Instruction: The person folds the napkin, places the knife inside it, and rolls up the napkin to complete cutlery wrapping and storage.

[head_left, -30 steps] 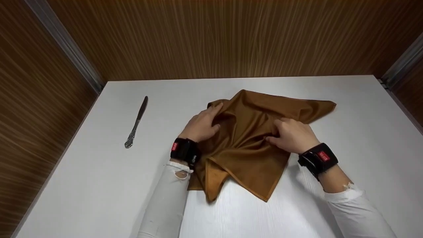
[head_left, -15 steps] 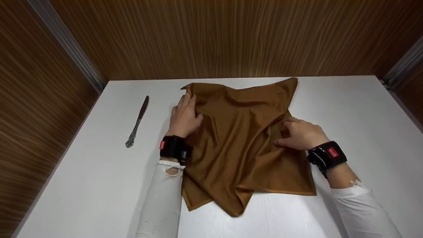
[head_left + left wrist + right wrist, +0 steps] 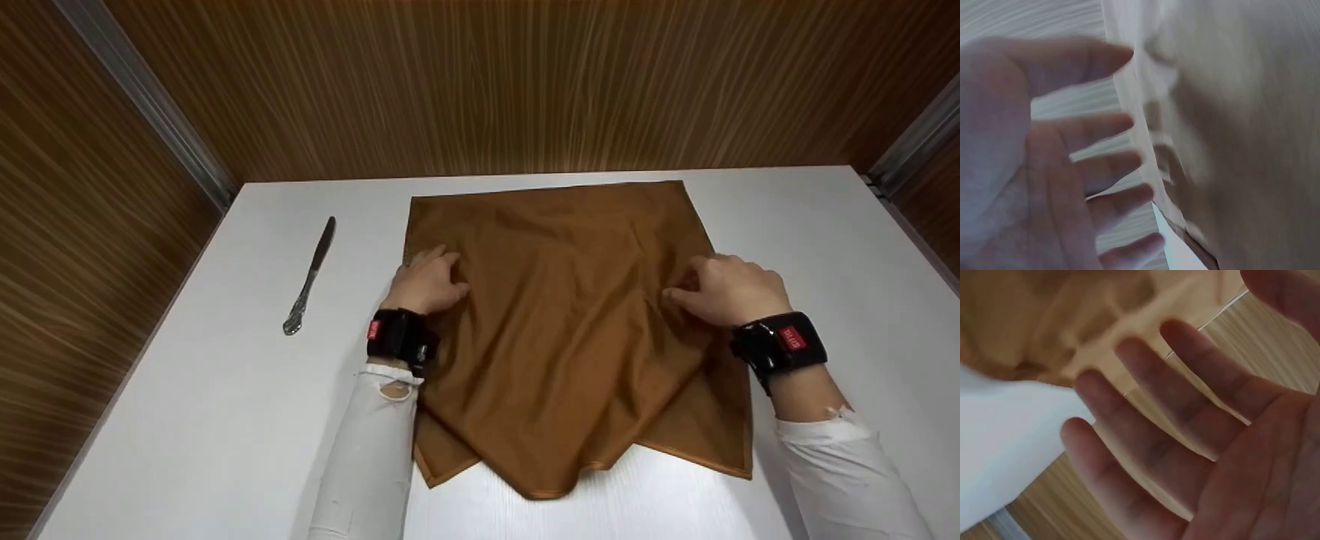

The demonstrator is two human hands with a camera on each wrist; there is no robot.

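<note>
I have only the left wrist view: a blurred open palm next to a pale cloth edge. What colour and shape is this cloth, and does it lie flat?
Observer: The head view shows a brown square fabric cloth spread almost flat on the white table; only its near edge lies in uneven folded points.
Operator: Where is the other hand?
Observer: The right hand rests with relaxed fingers on the cloth's right side, opposite the left hand at its left edge.
Operator: Is something else on the table?
Observer: A silver metal table knife lies left of the cloth, apart from it, with its blade pointing away from the person.
</note>
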